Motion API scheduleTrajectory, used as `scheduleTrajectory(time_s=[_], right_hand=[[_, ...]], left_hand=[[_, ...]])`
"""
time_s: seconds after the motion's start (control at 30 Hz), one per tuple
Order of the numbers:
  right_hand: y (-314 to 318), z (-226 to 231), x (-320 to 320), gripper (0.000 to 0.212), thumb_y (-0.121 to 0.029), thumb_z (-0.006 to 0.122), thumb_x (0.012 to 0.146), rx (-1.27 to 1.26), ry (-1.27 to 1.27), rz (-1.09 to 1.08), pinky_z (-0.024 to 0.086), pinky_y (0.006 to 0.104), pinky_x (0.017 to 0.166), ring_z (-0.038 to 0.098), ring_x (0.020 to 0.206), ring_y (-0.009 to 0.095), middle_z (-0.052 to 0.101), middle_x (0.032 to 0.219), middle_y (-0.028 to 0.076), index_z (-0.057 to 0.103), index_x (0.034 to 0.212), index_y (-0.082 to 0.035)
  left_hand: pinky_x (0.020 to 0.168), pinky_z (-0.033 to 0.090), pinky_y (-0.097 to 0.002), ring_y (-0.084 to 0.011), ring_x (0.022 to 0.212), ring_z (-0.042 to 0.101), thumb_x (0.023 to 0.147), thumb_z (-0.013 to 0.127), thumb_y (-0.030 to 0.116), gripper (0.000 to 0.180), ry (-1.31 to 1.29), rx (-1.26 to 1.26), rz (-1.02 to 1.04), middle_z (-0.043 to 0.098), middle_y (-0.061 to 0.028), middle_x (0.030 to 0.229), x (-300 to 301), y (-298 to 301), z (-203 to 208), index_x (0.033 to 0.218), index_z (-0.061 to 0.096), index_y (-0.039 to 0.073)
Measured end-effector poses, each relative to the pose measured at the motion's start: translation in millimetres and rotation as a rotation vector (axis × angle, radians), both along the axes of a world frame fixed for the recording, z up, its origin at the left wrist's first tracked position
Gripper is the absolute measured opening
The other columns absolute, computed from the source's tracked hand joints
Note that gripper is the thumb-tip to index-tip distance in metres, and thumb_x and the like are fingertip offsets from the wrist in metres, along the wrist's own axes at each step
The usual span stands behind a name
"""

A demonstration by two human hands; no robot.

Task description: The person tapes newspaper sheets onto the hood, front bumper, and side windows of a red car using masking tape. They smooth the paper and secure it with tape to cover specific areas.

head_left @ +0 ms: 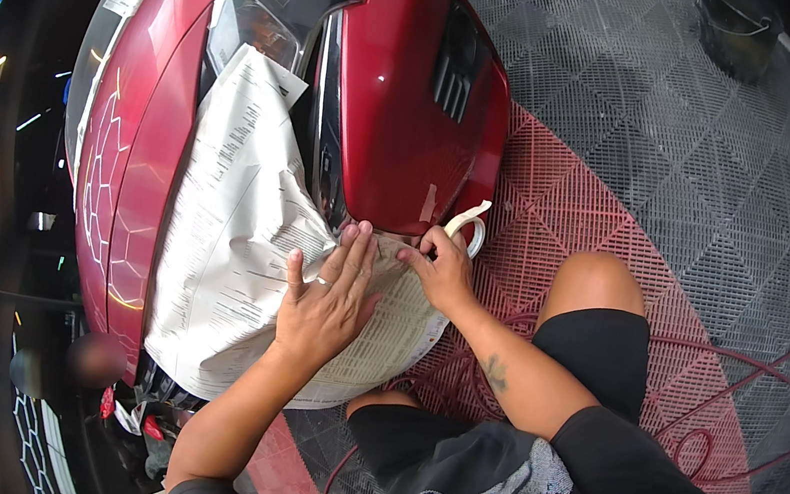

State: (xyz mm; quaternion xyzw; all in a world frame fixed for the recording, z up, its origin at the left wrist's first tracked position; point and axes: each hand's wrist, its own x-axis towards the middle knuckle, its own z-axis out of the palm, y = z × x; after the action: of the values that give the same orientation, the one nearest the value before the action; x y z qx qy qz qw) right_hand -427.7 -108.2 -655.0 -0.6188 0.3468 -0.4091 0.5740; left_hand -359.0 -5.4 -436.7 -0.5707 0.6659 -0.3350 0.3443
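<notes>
Sheets of printed newspaper [216,262] cover part of the front of a red car [389,110], below its headlight [280,24]. My left hand [328,293] lies on the paper near the bumper's lower edge, with the fingers stretched out and a ring on one of them. Just right of it, my right hand [442,272] has its fingers bent around a roll of pale masking tape [477,236]. A loose end of tape sticks up from the roll. Beside the roll, a short pale strip [429,201] is on the red bumper. The fingers partly hide the roll.
Interlocking grey floor tiles [618,96] and red tiles [553,199] lie to the right. A red hose [704,349] loops across them. At the far right stands a dark bucket [735,32]. My bent knee [600,281] is beside my right forearm.
</notes>
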Motion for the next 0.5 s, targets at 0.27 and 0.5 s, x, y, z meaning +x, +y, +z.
scheduleTrajectory(time_s=[0.27,0.5], right_hand=[[5,0,2,0.056,-0.057,0.084,0.090,-0.088,0.004,-0.090,0.048,0.0484,0.079,0.059,0.093,0.037,0.059,0.100,0.015,0.056,0.093,-0.008],[9,-4,2,0.060,-0.058,0.087,0.087,-0.036,0.035,-0.122,0.046,0.0458,0.076,0.055,0.088,0.032,0.057,0.096,0.014,0.056,0.093,-0.007]], left_hand=[[0.136,0.008,-0.0604,-0.0217,0.163,0.036,0.096,0.070,0.047,0.071,0.126,0.018,-0.007,0.044,-0.0094,0.173,5,1,-3,0.157,0.059,0.011],[0.129,0.033,-0.0524,-0.0329,0.155,0.048,0.099,0.070,0.025,0.057,0.257,-0.246,-0.185,0.052,-0.0143,0.166,6,0,18,0.152,0.062,0.006]])
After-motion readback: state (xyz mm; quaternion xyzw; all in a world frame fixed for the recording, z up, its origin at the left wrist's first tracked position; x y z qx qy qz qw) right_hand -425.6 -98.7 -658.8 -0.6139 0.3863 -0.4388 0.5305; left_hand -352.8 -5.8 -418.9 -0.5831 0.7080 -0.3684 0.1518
